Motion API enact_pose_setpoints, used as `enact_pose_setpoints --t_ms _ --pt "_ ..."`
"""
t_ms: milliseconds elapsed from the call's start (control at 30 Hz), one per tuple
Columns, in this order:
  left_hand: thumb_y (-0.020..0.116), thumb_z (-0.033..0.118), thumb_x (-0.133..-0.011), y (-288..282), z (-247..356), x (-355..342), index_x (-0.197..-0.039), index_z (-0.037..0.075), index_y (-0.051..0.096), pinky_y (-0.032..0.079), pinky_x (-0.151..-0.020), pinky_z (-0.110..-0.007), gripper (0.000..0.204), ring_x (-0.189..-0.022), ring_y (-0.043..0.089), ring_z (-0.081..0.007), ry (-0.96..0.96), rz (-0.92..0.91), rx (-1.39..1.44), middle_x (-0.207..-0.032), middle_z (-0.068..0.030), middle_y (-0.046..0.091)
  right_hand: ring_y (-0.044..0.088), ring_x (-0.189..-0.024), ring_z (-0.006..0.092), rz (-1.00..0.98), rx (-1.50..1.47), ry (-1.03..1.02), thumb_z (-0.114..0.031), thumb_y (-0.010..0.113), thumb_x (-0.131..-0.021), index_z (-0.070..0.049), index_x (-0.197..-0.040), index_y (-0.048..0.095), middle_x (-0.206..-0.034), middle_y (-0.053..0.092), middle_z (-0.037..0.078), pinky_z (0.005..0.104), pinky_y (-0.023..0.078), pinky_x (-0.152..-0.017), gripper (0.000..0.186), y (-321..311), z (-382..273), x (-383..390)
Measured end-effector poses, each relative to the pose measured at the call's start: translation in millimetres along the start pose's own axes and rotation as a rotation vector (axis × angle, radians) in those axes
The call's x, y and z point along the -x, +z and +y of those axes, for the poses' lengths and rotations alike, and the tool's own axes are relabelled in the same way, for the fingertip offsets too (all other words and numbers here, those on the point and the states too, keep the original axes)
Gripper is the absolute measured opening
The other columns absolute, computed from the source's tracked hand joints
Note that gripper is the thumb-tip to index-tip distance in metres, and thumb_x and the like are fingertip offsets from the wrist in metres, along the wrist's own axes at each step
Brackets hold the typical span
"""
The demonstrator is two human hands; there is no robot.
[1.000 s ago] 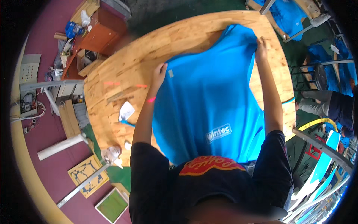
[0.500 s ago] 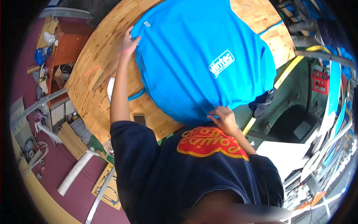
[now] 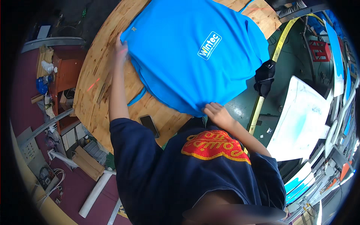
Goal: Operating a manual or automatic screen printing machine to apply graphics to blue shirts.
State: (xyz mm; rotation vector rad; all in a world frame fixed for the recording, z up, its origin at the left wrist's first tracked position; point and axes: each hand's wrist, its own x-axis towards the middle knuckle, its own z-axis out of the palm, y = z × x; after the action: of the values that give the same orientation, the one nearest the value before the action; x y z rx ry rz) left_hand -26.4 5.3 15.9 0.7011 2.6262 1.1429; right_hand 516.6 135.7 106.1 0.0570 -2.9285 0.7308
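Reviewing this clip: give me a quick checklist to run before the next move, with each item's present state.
1. Right hand on the blue cloth: ok, fingers curled on its near edge.
2. Left hand gripping firmly: cannot tell; it is at the cloth's left edge, but blurred.
3. Print facing up: ok, uncovered.
4. Cloth smooth: not ok, folds run from the right hand.
5. Phone clear of the cloth: ok, lying apart on the table.
6. Blue strip clear of the cloth: not ok, it sticks out at the cloth's left side.
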Motion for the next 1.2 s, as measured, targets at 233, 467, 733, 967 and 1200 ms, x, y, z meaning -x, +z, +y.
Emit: enact_pose_setpoints --t_ms 233,467,733,967,1200 --pt "0.061 0.014 -0.093 -10 48 41 -0.145 0.011 0.034 0.052 -0.081 -0.033 0.058 -0.096 0.061 -0.0184 -0.341 0.012 0.279 -0.116 -0.0135 0.061 0.061 -0.088 0.0204 -0.087 -0.02 0.003 -0.011 0.056 -0.076 -0.009 -0.099 0.054 -0.093 0.057 0.005 0.0318 0.052 -0.072 0.023 32 5 -9" --pt "0.064 0.022 -0.092 -8 47 168 -0.128 0.001 0.049 0.049 -0.083 -0.032 0.044 -0.095 0.059 -0.0211 0.003 0.208 0.021 -0.104 -0.0117 0.059 0.064 -0.088 0.0244 -0.19 -0.213 0.032 -0.02 0.063 -0.083 -0.009 -0.097 0.058 -0.092 0.061 0.006 0.0363 0.053 -0.073 0.018 2 16 -22" --pt "0.067 0.014 -0.086 62 153 325 -0.115 0.002 0.053 0.047 -0.078 -0.042 0.034 -0.089 0.057 -0.0323 0.152 0.146 -0.153 -0.11 -0.0161 0.053 0.062 -0.069 0.0265 0.729 0.114 0.773 -0.012 0.069 -0.084 -0.004 -0.095 0.062 -0.08 0.062 0.012 0.0377 0.048 -0.062 0.015 -98 202 -17" --pt "0.073 0.016 -0.083 78 123 326 -0.122 0.0 0.05 0.043 -0.058 -0.03 0.048 -0.059 0.051 -0.0131 -0.359 0.263 0.104 -0.072 -0.0039 0.053 0.061 -0.07 0.0283 0.636 -0.126 0.703 -0.011 0.069 -0.084 0.002 -0.091 0.06 -0.081 0.062 0.015 0.0355 0.049 -0.066 0.017 -88 281 5" --pt "0.069 0.011 -0.086 79 108 318 -0.101 0.002 0.057 0.044 -0.058 -0.029 0.022 -0.063 0.052 -0.0121 -0.139 0.326 0.005 -0.08 -0.0055 0.058 0.054 -0.073 0.0048 0.912 -0.564 0.862 -0.016 0.059 -0.096 0.0 -0.094 0.057 -0.08 0.061 0.002 0.0217 0.044 -0.065 0.016 -63 346 44"
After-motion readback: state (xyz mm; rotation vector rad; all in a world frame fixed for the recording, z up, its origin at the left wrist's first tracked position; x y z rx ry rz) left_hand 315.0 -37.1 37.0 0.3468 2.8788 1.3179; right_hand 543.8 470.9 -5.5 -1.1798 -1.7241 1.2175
